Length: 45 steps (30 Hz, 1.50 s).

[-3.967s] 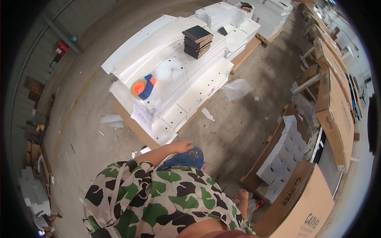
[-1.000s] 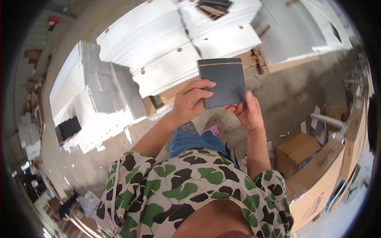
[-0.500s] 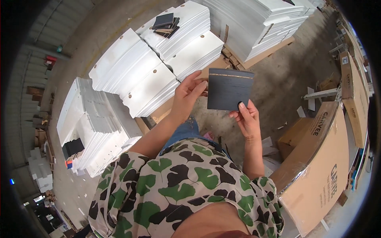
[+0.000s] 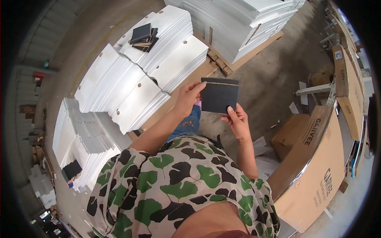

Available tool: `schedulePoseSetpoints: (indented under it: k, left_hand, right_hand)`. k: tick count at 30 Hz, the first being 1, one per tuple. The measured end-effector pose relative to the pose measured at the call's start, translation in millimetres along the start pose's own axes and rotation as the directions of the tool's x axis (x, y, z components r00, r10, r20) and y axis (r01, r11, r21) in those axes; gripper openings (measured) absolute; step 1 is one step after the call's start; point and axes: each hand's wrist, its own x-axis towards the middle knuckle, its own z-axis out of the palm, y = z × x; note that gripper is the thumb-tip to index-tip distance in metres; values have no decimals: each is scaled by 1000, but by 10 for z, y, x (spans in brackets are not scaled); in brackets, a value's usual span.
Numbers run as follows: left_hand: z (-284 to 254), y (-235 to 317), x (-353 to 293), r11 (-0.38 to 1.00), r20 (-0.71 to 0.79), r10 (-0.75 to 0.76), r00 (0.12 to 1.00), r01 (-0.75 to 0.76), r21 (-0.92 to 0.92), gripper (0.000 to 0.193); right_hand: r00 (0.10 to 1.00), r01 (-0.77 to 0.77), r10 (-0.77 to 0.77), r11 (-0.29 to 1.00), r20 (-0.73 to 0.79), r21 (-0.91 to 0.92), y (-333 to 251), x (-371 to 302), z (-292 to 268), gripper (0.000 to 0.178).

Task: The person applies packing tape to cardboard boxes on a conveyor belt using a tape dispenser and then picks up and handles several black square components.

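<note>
A dark, nearly square panel (image 4: pixel 219 96) with a thin gold-brown line along its far edge is held up in front of me. My left hand (image 4: pixel 189 97) grips its far left corner, thumb on the face and fingers behind. My right hand (image 4: pixel 239 123) pinches the near right corner; a dark tip shows on its thumb. The fingers behind the panel are partly hidden. Ahead to the left, several similar dark pieces (image 4: pixel 141 34) lie in a loose pile on a stack of white boards (image 4: pixel 166 59).
More white boards (image 4: pixel 85 131) are stacked at the left, with a dark block (image 4: pixel 72 169) on their near end. Another tall white stack (image 4: pixel 234 27) stands on a wooden pallet (image 4: pixel 222 65). Large cardboard boxes (image 4: pixel 313 170) and a leaning carton (image 4: pixel 349 91) line the right side.
My left hand has closed on the panel's far left corner, where before it was beside the edge. The view has shifted, and the panel appears slightly further left and tilted.
</note>
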Motion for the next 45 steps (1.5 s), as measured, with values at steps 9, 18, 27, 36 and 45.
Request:
schedulePoseSetpoints:
  k: [9,18,27,36,45]
  left_hand:
    - [-256,500,1425,994,-65,-63,996,58,-89,20]
    - [-195,1028,2372,997,-66,-75,995,75,2,25]
    - [361,1259,2850,955,22,-132,991,134,-266,34]
    - [1702,1609,3648,921,-279,36,960,-140,-363,27]
    - [2556,2007,4398,880,-391,189,901,-332,-339,11]
  right_hand:
    - [994,-110,111,984,3,-142,-230,1551,121,21]
    - [978,-195,203,969,44,-154,-818,2417,345,25]
    - [991,127,-122,788,49,-603,-2198,3552,-460,36]
    - [704,-111,-696,-309,144,-945,-4070,6381,-2090,114]
    - [804,8,-592,-85,57,-996,-4390,6483,-2205,99]
